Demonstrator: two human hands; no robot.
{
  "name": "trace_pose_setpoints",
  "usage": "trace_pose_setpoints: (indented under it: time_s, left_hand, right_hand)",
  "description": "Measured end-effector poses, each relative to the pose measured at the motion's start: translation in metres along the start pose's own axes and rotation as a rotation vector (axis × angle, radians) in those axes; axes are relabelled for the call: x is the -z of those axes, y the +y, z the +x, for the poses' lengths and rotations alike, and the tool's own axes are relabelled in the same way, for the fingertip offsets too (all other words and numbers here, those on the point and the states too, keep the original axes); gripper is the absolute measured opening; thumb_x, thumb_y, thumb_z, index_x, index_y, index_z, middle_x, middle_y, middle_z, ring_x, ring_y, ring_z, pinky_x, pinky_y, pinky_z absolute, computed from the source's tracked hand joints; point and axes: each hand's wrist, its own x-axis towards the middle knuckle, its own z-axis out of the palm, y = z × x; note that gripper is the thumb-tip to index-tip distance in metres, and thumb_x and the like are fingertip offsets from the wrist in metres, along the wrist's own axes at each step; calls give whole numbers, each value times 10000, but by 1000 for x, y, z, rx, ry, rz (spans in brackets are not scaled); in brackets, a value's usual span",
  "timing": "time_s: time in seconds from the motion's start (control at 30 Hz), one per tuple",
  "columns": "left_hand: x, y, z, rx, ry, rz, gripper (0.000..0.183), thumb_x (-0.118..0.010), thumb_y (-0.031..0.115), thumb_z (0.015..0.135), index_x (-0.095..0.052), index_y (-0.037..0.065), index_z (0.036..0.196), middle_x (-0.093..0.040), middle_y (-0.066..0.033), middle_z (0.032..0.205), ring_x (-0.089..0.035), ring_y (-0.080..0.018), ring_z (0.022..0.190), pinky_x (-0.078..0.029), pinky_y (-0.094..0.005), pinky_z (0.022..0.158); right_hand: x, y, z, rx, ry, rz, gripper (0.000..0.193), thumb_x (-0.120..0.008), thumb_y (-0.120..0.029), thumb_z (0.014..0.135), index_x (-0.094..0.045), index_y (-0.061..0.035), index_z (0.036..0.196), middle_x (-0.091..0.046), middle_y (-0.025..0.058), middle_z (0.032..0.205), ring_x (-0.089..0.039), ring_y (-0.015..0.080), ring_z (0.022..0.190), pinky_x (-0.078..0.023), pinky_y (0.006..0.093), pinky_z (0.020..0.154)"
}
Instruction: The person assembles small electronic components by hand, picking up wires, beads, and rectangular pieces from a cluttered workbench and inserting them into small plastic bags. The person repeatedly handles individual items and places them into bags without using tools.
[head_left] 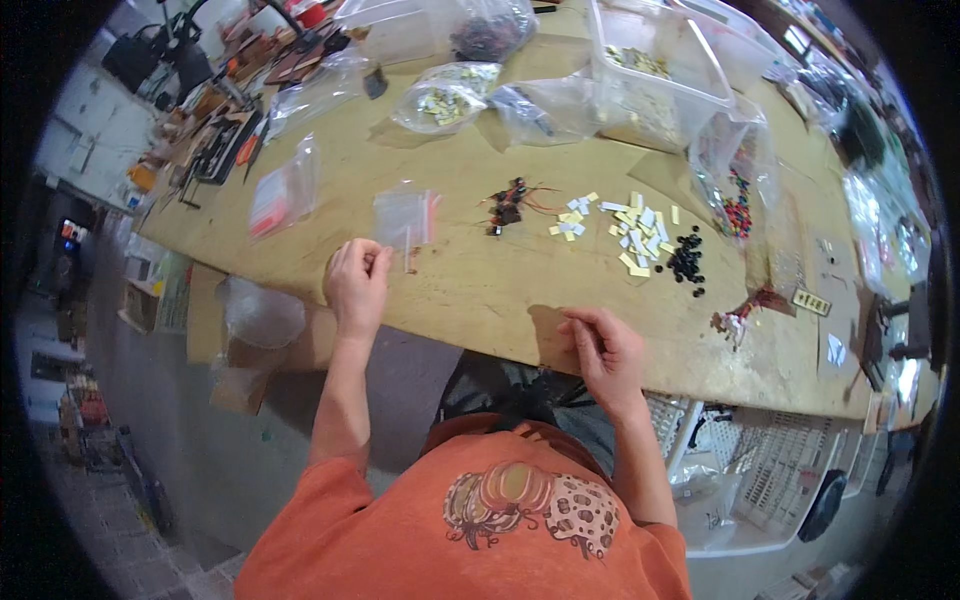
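Observation:
My left hand (357,283) is over the table's near edge, its fingers curled in and the thumb against them; whatever it may hold is hidden. Just beyond it lies a stack of small clear zip bags (402,217) with a red edge, and a thin pale stick (407,250) beside the fingers. My right hand (610,358) hovers at the table edge, fingers loosely bent, thumb apart from the forefinger, with nothing visible between them. Ahead of it are white and yellow rectangular pieces (640,233), small black round parts (686,260) and a bundle of dark parts with red wires (507,208).
Another pack of red-edged bags (283,200) lies left on the table (470,290). Across the back stand a clear plastic bin (660,95) and a bag of yellowish pieces (445,100). A bag of colourful beads (737,205) and a red-wired bundle (738,322) are at right. White baskets (750,480) sit below the edge.

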Motion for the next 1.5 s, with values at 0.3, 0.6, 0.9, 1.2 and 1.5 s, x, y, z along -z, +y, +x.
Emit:
trace_pose_setpoints:
  time_s: [0.3, 0.6, 0.9, 1.2, 1.5]
  left_hand:
    - [-3, -39, 12, -205, 111, 74, 137, -640, 121, 961, -595, -8, 974, -603, -117, 939, -594, -245, 845, -492, -364, 779]
    - [-9, 91, -59, -464, -80, -362, 93, -663, 26, 927, -573, 6, 911, -565, -76, 891, -542, -189, 798, -467, -315, 736]
    - [-37, 142, -98, -614, -379, -440, 131, -681, 24, 904, -555, 17, 870, -517, -70, 848, -503, -192, 759, -434, -308, 687]
    - [-46, 156, -101, -578, -367, -388, 123, -673, -9, 872, -552, 4, 860, -540, -80, 827, -543, -191, 750, -451, -325, 658]
    - [-51, 156, -119, -339, -771, -769, 241, -700, -37, 901, -593, 6, 1113, -648, -71, 1026, -646, -154, 943, -530, -297, 856]
  right_hand:
    - [-9, 6, 8, 286, 84, -58, 168, -660, -55, 897, -660, -36, 1064, -700, 169, 930, -699, 345, 856, -561, 390, 730]
    - [-11, -18, -6, 67, 165, 235, 181, -712, -157, 904, -670, 9, 963, -724, 162, 859, -715, 266, 787, -549, 376, 676]
    - [-2, -21, -33, -165, 71, 507, 134, -619, -67, 951, -662, 27, 866, -681, 55, 703, -652, 96, 608, -505, 259, 548]
    - [7, -14, -41, -120, 3, 533, 153, -573, -101, 989, -618, -20, 868, -649, 10, 728, -600, 79, 580, -485, 241, 541]
    - [12, -11, -47, -90, 133, 454, 196, -644, -196, 1000, -617, -44, 878, -602, -32, 705, -522, 38, 583, -414, 210, 509]
